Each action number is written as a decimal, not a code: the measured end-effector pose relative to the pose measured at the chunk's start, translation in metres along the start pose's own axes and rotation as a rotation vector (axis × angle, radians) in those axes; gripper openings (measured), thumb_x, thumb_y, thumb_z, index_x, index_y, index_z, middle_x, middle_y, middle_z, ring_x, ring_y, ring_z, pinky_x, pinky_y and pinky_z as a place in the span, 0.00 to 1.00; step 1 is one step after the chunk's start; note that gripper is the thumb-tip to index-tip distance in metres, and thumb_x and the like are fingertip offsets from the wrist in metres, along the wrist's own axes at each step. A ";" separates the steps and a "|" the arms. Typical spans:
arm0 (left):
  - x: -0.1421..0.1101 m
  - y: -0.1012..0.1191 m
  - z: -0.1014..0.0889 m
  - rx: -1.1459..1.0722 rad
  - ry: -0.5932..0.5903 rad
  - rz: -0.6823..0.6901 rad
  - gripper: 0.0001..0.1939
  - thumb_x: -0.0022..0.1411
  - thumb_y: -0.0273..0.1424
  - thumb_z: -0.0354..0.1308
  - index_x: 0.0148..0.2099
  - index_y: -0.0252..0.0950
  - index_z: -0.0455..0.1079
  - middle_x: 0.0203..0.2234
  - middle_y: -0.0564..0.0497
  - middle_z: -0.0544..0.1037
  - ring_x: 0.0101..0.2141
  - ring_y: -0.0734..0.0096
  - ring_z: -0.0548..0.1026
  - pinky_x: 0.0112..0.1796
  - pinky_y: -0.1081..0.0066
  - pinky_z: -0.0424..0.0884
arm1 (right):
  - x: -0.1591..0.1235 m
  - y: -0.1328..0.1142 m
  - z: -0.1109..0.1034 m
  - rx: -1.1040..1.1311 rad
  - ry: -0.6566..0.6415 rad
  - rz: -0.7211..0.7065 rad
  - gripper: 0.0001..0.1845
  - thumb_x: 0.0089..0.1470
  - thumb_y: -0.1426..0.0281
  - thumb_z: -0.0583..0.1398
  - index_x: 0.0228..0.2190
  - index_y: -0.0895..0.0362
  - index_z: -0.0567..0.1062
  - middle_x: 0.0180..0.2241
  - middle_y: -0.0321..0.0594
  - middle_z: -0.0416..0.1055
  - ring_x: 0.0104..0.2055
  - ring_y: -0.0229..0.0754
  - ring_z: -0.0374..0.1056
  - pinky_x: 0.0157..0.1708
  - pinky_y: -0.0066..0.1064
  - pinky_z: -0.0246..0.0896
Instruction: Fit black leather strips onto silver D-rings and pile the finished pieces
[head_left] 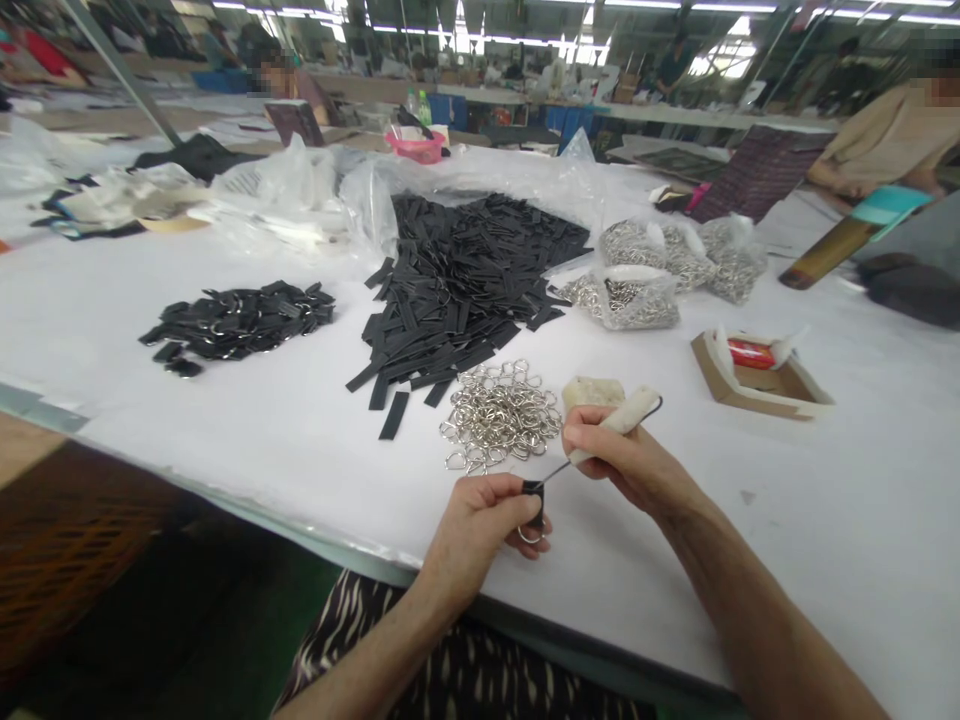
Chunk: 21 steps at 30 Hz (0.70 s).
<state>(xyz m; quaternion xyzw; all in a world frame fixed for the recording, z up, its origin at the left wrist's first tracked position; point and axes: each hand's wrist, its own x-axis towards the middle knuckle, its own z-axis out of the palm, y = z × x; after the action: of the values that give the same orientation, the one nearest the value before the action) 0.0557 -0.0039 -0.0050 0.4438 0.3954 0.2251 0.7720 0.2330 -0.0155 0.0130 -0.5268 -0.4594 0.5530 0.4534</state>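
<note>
My left hand [491,520] is closed, pinching a short black strap [535,490] between thumb and fingers. A silver D-ring [530,536] hangs at the strap's lower end. In my right hand [611,450] is an awl-like tool [634,410] with an off-white handle and a thin metal shaft. Its tip meets the strap's upper end. Just beyond my hands lies a pile of loose metal D-rings [502,415], with a pale yellowish block [592,392] beside it. A large heap of black strips [472,280] spreads behind the rings.
To the left sits a smaller pile of black straps with rings [240,322]. Clear bags of metal rings [637,300] stand at the back right, near an open cardboard box [757,395] and a bottle [847,240]. Plastic bags [300,200] lie behind. Other people work farther off.
</note>
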 end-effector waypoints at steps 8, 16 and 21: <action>0.000 -0.007 -0.003 -0.077 0.045 -0.029 0.08 0.50 0.29 0.57 0.22 0.31 0.71 0.17 0.49 0.74 0.18 0.73 0.71 0.22 0.73 0.67 | -0.005 -0.010 -0.005 0.131 0.214 -0.154 0.13 0.47 0.66 0.58 0.17 0.58 0.65 0.14 0.30 0.52 0.17 0.30 0.43 0.17 0.27 0.32; -0.002 -0.001 -0.006 -0.075 0.129 0.021 0.08 0.49 0.30 0.58 0.23 0.30 0.71 0.18 0.48 0.75 0.19 0.72 0.71 0.23 0.72 0.67 | -0.008 0.001 0.004 0.058 0.228 -0.211 0.08 0.50 0.63 0.59 0.30 0.55 0.70 0.17 0.31 0.63 0.15 0.30 0.50 0.14 0.24 0.39; -0.001 0.001 -0.004 -0.055 0.172 0.057 0.08 0.48 0.30 0.58 0.22 0.30 0.71 0.18 0.48 0.74 0.19 0.72 0.70 0.23 0.72 0.66 | -0.010 -0.001 0.007 -0.260 0.342 -0.301 0.08 0.47 0.66 0.62 0.31 0.54 0.72 0.22 0.32 0.65 0.22 0.33 0.57 0.21 0.25 0.52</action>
<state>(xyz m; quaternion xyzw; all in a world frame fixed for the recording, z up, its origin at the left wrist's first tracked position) 0.0516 -0.0020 -0.0047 0.4124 0.4412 0.2950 0.7404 0.2263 -0.0259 0.0155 -0.5920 -0.5166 0.3186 0.5303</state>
